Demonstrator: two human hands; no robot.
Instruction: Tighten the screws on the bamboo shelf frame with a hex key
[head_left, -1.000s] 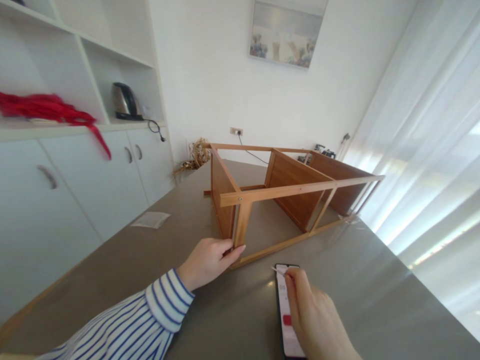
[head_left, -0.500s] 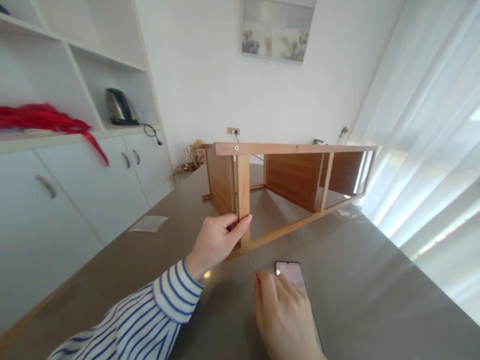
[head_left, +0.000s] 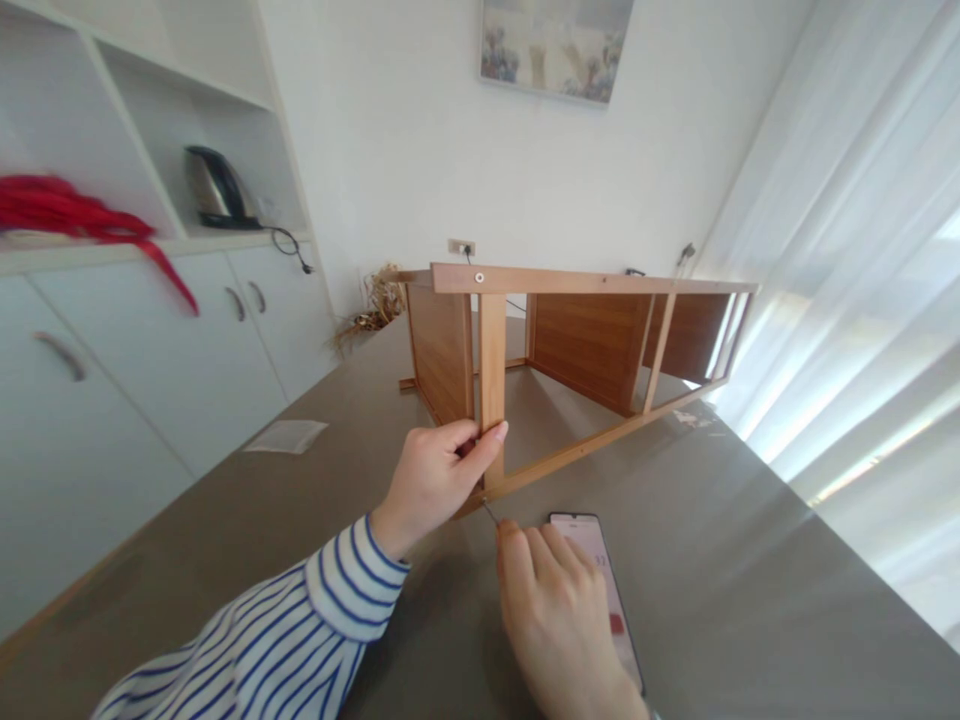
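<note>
A wooden shelf rack [head_left: 555,282] with brown panels lies on its side on the table. My left hand [head_left: 435,485] is closed around the lower part of its light wooden crossbar [head_left: 492,360], thumb on the near face. In my right hand [head_left: 551,610], a thin metal hex key [head_left: 490,512] is pinched, most of it hidden by the fingers. The key's tip meets the rack's near lower corner, at the end of the bottom rail [head_left: 577,452]. A round bolt head [head_left: 479,278] shows in the upper rail above.
A lit phone [head_left: 618,600] lies partly beneath my right hand on the grey table [head_left: 750,560]. Left of the rack is a white paper [head_left: 286,436]. Beyond stand white cabinets [head_left: 150,350] with a kettle [head_left: 217,188] and red cloth [head_left: 75,210]. Curtains [head_left: 847,300] hang right.
My right hand has moved slightly up and left, bringing the hex key's tip from just short of the rack to its lower corner. My left hand keeps its grip. The view has shifted a little.
</note>
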